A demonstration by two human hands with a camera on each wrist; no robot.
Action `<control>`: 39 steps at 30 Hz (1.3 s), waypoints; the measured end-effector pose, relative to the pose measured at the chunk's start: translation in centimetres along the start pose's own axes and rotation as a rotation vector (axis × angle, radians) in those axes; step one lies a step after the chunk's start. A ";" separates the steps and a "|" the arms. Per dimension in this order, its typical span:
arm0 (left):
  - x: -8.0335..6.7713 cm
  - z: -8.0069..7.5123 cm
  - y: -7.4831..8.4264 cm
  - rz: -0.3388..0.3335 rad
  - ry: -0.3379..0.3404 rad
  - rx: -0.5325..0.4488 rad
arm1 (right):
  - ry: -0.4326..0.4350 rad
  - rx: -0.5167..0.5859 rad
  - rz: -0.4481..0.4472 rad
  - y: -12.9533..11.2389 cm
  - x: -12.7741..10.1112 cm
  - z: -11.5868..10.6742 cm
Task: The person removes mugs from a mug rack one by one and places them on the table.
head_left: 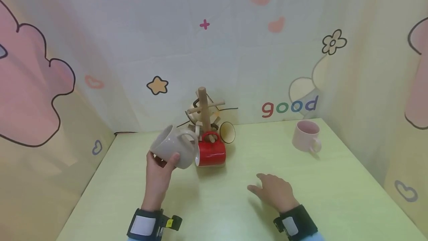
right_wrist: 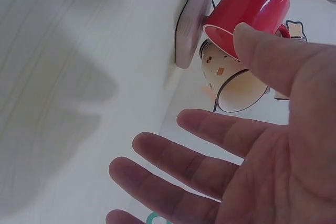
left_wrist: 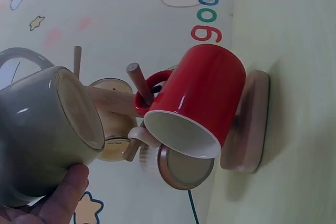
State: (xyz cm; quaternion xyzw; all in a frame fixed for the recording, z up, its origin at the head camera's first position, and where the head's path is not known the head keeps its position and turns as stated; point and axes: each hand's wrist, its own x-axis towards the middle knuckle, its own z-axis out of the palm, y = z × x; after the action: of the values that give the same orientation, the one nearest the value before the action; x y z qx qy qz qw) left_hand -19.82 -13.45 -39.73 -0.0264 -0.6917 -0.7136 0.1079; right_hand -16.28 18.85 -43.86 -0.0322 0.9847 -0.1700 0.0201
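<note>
My left hand [head_left: 159, 172] grips a grey mug [head_left: 174, 146] by its body, thumb on the near side, and holds it tilted above the table. The mug's handle points right, toward a wooden mug tree [head_left: 203, 107]. A red mug [head_left: 211, 153] hangs by its handle on a low peg of the tree, as the left wrist view shows with the peg [left_wrist: 139, 82] through the handle. Other mugs hang behind it, among them a cream patterned mug [right_wrist: 236, 80]. Over the table to the right, my right hand [head_left: 275, 192] holds nothing, its fingers spread and relaxed.
A pink mug [head_left: 305, 136] stands upright at the table's back right, handle toward the front right. The pale green table [head_left: 227, 203] meets a printed cloth backdrop [head_left: 214, 55] at the rear. Cloth also hangs on both sides.
</note>
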 end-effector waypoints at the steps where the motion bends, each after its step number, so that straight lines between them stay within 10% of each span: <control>1: -0.2 0.0 -0.1 0.013 0.002 0.015 | 0.000 -0.001 -0.002 -0.1 0.0 -0.1; 25: -3.9 3.2 -3.4 0.225 -0.066 0.291 | -0.042 0.052 -0.066 -2.2 -0.6 -1.6; 39: -5.4 5.9 -5.9 0.150 -0.206 0.439 | -0.110 0.091 -0.108 -4.4 -1.4 -2.7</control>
State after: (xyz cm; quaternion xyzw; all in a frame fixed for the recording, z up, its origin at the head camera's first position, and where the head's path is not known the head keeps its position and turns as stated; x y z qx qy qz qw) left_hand -16.36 -6.80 -46.26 -0.1262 -0.8335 -0.5298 0.0927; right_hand -14.72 15.71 -39.78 -0.0935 0.9702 -0.2133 0.0663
